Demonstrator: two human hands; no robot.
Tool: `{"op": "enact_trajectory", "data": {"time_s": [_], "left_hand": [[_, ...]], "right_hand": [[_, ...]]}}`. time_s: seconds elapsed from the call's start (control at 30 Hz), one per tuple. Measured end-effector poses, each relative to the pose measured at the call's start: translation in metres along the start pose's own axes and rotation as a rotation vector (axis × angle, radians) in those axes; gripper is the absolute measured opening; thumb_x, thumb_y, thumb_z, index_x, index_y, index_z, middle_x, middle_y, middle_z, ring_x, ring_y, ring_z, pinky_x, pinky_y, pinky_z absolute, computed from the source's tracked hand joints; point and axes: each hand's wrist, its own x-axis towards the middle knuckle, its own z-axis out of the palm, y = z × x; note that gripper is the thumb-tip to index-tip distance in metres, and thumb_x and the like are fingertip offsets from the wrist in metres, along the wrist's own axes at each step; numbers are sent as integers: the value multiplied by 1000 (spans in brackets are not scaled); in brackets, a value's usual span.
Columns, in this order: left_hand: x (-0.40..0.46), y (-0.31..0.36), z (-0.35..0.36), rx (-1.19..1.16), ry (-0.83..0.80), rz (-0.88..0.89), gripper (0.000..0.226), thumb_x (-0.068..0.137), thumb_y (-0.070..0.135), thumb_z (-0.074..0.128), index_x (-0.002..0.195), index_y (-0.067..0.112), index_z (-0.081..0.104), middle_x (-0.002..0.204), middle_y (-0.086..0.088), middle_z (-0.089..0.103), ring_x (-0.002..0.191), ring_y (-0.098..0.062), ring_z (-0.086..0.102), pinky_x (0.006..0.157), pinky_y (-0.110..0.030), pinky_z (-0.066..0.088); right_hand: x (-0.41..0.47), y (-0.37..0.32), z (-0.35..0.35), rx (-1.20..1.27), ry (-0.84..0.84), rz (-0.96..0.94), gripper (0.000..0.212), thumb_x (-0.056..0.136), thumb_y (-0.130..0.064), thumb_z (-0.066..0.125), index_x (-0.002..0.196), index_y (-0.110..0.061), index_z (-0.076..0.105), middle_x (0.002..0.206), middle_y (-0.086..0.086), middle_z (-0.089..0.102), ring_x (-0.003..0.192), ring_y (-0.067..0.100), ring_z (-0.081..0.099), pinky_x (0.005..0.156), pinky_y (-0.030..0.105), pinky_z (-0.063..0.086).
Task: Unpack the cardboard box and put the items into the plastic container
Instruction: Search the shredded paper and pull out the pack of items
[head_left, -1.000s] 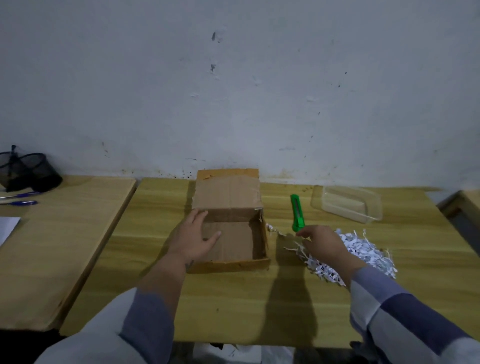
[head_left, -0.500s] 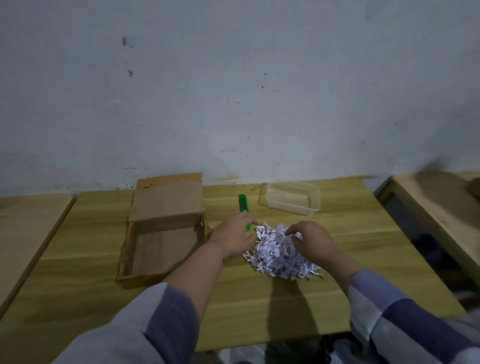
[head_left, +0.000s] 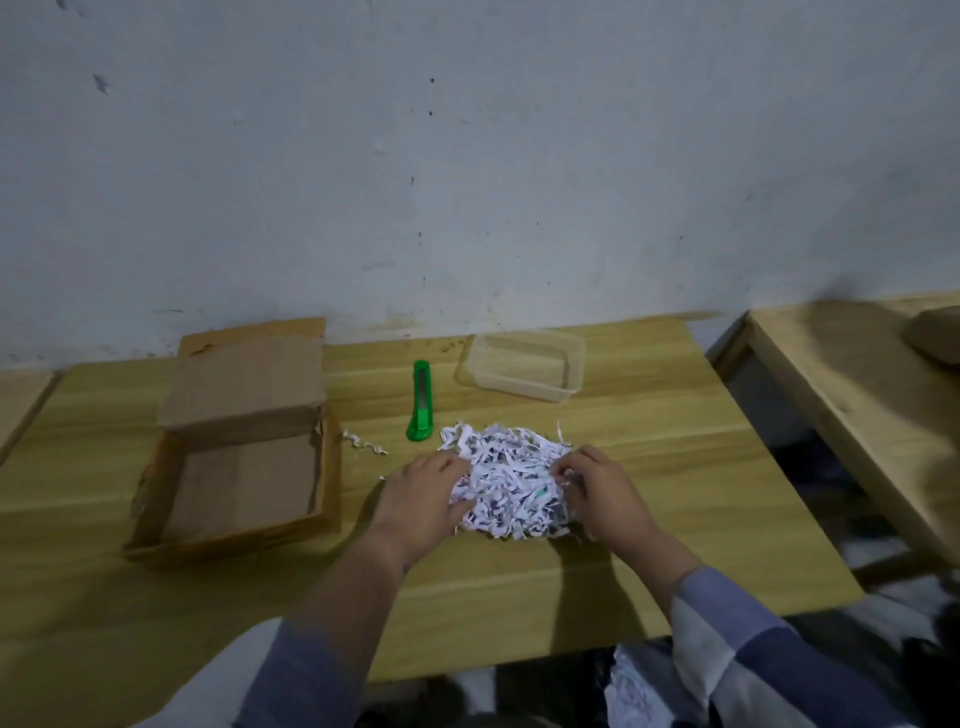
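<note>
A pile of shredded paper (head_left: 511, 486) is gripped from both sides: the left hand (head_left: 423, 501) is curled against its left edge, the right hand (head_left: 605, 493) pinches its right edge. The pile rests on the desk (head_left: 649, 452). A green utility knife (head_left: 422, 401) lies just behind it, the plastic container (head_left: 522, 366) further back, the opened cardboard box (head_left: 239, 452) to the left.

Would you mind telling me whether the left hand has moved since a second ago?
Yes. The left hand left the cardboard box and went right across the table, past the green utility knife, to the shredded paper pile.
</note>
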Motion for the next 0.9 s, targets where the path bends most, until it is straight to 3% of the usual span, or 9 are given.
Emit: {"op": "enact_trajectory", "data": {"time_s": [0.13, 0.2, 0.3, 0.4, 0.47, 0.57, 0.7, 0.9], "left_hand": [[-5, -8, -2, 12, 33, -32, 40, 92, 46, 52, 130, 31, 50, 143, 7, 43, 132, -14, 38, 102, -38, 38], [-3, -3, -4, -24, 109, -35, 38, 88, 53, 54, 121, 33, 55, 147, 6, 38, 137, -15, 32, 107, -40, 30], [4, 9, -5, -84, 143, 23, 36, 87, 55, 54, 118, 36, 54, 148, 9, 35, 140, -15, 26, 111, -38, 20], [12, 15, 2, -42, 54, 24, 42, 90, 54, 49, 128, 38, 47, 146, 12, 37, 139, -12, 28, 111, -36, 20], [14, 12, 6, 2, 19, -52, 52, 91, 56, 45, 139, 38, 35, 150, 10, 34, 139, -13, 28, 111, -37, 23], [14, 2, 8, 10, -92, -146, 66, 92, 55, 45, 149, 35, 17, 155, 6, 25, 142, -18, 24, 114, -41, 23], [13, -6, 9, -17, -178, -166, 69, 92, 55, 45, 150, 35, 14, 158, 5, 20, 144, -18, 19, 115, -42, 21], [10, 0, 11, 0, -172, -179, 68, 93, 52, 45, 150, 34, 12, 158, 4, 18, 146, -18, 15, 117, -44, 17]], "right_hand": [[2, 0, -1, -40, 47, 57, 11, 85, -20, 57, 90, -20, 67, 94, -1, 55, 81, 21, 60, 73, 33, 50], [6, -6, 0, -96, 118, 61, 22, 84, -33, 49, 89, -22, 68, 95, -2, 55, 89, 21, 56, 81, 35, 47], [17, -21, 2, -170, 169, -49, 18, 86, -29, 54, 91, -24, 70, 100, -2, 61, 97, 19, 52, 84, 38, 44], [26, -33, 7, -112, 0, -187, 22, 85, -13, 55, 92, -25, 71, 95, -4, 70, 95, 22, 58, 86, 41, 46], [29, -34, 13, -247, -110, -203, 23, 88, -17, 51, 97, -28, 69, 104, -7, 69, 104, 22, 55, 89, 37, 41], [33, -33, 14, -391, -136, -127, 24, 89, -28, 54, 113, -30, 60, 122, -5, 56, 116, 22, 45, 92, 36, 34], [42, -37, 9, -474, -289, -2, 50, 88, -40, 57, 134, -26, 43, 139, 0, 41, 129, 26, 36, 102, 45, 33], [53, -41, 14, -476, -320, 27, 54, 83, -23, 65, 132, -25, 44, 132, 8, 47, 121, 34, 41, 98, 43, 43]]}}
